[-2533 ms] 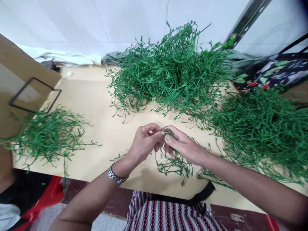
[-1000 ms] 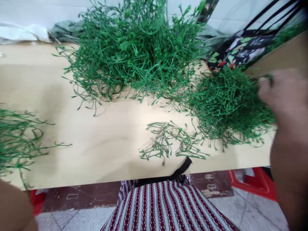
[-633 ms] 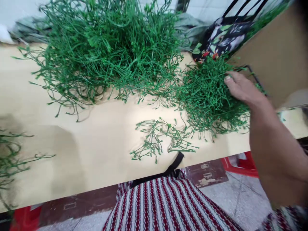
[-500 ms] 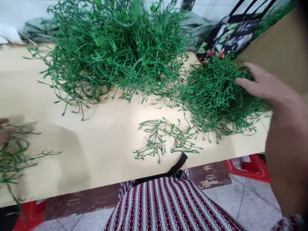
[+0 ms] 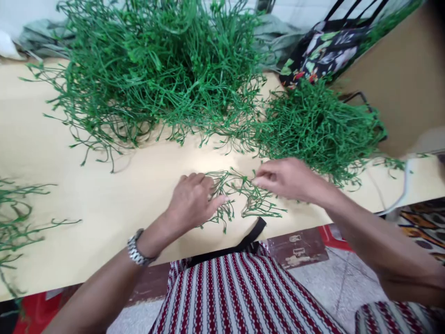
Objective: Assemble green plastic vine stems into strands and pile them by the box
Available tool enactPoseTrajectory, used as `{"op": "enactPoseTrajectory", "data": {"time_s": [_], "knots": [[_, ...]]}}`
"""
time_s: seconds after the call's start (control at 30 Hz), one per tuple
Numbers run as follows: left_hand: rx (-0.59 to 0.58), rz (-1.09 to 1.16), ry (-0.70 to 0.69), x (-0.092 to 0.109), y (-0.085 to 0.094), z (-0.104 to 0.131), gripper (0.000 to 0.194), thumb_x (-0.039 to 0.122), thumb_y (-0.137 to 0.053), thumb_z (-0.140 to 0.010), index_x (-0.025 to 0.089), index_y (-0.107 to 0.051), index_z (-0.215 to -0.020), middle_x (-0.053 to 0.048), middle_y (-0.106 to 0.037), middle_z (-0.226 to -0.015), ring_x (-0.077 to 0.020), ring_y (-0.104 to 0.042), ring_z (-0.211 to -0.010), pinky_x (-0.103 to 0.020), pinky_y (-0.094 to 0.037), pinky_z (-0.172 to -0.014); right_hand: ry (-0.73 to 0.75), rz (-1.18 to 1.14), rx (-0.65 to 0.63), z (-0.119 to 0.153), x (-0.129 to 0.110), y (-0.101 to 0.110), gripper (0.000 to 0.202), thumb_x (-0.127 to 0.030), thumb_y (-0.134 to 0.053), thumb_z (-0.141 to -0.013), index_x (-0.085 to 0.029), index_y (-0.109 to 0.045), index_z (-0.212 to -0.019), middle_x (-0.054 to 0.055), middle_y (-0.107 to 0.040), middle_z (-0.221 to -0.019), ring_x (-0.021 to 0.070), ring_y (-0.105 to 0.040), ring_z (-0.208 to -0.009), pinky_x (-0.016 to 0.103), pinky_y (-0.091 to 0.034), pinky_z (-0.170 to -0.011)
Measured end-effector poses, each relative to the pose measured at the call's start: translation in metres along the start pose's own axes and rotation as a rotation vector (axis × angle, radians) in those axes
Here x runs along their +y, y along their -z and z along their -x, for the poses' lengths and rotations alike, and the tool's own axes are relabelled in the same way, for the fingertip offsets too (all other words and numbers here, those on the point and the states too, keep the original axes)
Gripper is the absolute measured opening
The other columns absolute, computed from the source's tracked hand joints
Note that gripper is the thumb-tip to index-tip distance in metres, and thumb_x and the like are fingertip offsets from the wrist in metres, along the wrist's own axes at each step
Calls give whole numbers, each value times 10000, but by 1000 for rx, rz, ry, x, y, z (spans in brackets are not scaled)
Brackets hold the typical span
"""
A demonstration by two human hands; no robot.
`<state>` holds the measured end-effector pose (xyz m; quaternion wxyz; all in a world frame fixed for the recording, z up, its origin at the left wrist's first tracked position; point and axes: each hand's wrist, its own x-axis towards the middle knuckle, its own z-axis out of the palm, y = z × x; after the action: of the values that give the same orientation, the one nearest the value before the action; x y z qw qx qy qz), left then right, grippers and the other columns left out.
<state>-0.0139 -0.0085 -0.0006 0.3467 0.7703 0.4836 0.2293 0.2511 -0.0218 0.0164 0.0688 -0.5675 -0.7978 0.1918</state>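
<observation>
Small cluster of green plastic stems (image 5: 246, 191) lay on the beige tabletop (image 5: 146, 185) between the hands, partly under the left; long axis roughly left-right, thin branches splayed both ways, no single pointing end. Left hand (image 5: 193, 199) palm down over its left side, fingers loosely curled, thumb toward the right hand; grip can't tell. Right hand (image 5: 287, 180) pinched thumb to fingers at its right end; can't tell if a stem was caught. Large stem pile (image 5: 174, 69) beyond both hands.
</observation>
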Motion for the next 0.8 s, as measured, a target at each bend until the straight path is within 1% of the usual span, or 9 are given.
{"op": "enactPoseTrajectory", "data": {"time_s": [0.07, 0.13, 0.27, 0.37, 0.43, 0.5, 0.63, 0.7, 0.8], "knots": [[-74, -102, -49, 5, -26, -5, 154, 125, -484, -701, 191, -515, -565, -31, -540, -584, -183, -512, -659, -296, -373, -619, -20, 50, -135, -3, -9, -14, 207, -323, -517, -775, -172, -618, -673, -10, -574, -577, 81, -438, -493, 209, -231, -470], [-123, -190, -61, 5, -36, -7, 162, 122, -471, -695, 186, -486, -547, -27, -527, -582, -175, -495, -632, -295, -357, -609, -39, 15, -136, -2, -8, -18, 203, -267, -482, -783, -161, -561, -629, -28, -498, -533, 69, -393, -482, 207, -213, -472], [-47, -144, 52, 3, -19, -5, 124, 152, -454, -719, 175, -510, -611, -23, -542, -634, -150, -487, -610, -268, -353, -573, 33, -155, -112, -1, -8, -8, 212, -239, -466, -797, -159, -476, -601, -56, -385, -512, 52, -344, -480, 192, -222, -474], [52, -61, 107, 5, -3, 0, 76, 152, -472, -705, 172, -518, -649, -12, -551, -667, -138, -487, -625, -254, -361, -581, 137, -183, -61, -5, -19, -3, 200, -228, -480, -806, -157, -482, -619, -52, -392, -534, 53, -344, -495, 195, -235, -483], [75, 83, 158, 4, 2, 2, 35, 148, -501, -685, 173, -525, -681, -4, -556, -676, -133, -497, -641, -245, -369, -586, 204, -189, 11, -9, -27, -4, 179, -230, -481, -824, -157, -510, -663, -41, -427, -573, 60, -372, -524, 198, -258, -500], [49, 337, 240, 1, 3, 3, 60, 156, -531, -669, 173, -534, -727, 1, -578, -682, -132, -520, -652, -242, -386, -598, 292, -201, 69, -12, -33, -7, 159, -230, -473, -845, -155, -532, -718, -24, -470, -625, 69, -414, -571, 200, -296, -534], [-4, 766, 372, -5, -3, 4, 102, 246, -577, -692, 146, -584, -712, -21, -629, -658, -138, -561, -656, -269, -416, -673, 471, -124, 141, -17, -40, -16, 180, -204, -424, -880, -147, -554, -770, 17, -520, -686, 100, -468, -654, 223, -355, -611], [72, 838, 394, -6, -6, 3, 145, 267, -608, -682, 135, -609, -625, -26, -628, -623, -132, -559, -641, -266, -417, -677, 522, -26, 155, -19, -43, -18, 207, -196, -410, -881, -147, -559, -746, 25, -523, -671, 113, -467, -647, 239, -361, -613], [262, 916, 432, -7, -6, 3, 107, 226, -632, -646, 134, -636, -591, -21, -632, -612, -119, -554, -623, -248, -417, -637, 576, 105, 141, -19, -46, -19, 191, -157, -420, -855, -156, -553, -718, 24, -535, -667, 126, -466, -638, 257, -366, -625]]}}
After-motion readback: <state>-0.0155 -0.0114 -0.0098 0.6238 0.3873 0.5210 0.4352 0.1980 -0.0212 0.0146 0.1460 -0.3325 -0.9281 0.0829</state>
